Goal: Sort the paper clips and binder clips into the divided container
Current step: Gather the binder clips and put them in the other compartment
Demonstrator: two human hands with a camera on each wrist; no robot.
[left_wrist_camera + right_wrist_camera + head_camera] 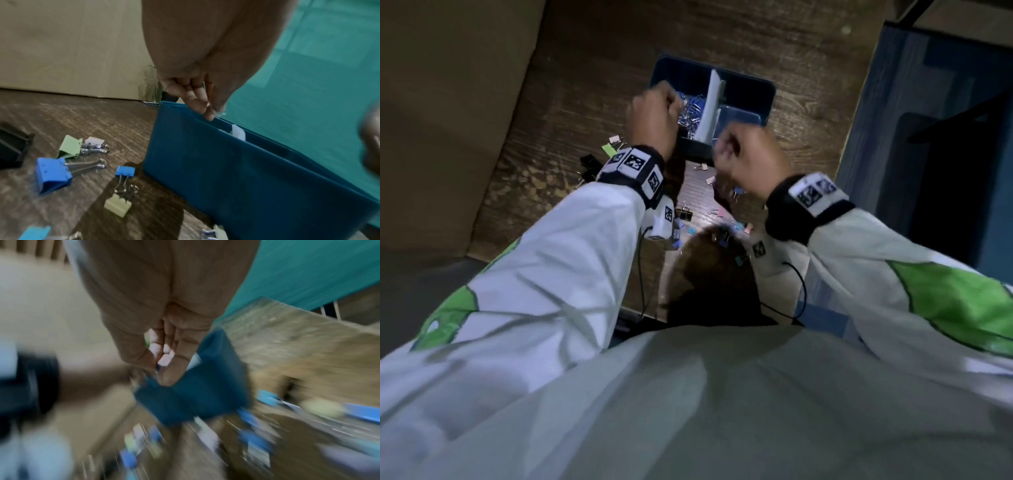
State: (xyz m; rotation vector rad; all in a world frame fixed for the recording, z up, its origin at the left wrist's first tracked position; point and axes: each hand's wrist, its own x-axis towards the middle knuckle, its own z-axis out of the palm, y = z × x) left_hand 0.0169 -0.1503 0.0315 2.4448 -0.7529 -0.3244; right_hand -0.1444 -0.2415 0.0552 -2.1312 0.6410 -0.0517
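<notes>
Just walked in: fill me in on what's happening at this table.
A person is sorting clips into a blue divided container on a wooden table. The left hand hovers over the compartment already holding a heap of paper clips, fingers curled, apparently pinching something thin. The right hand is over the container's near edge, fingers curled; what it holds is too blurred to tell. Many coloured binder clips lie unsorted on the table.
</notes>
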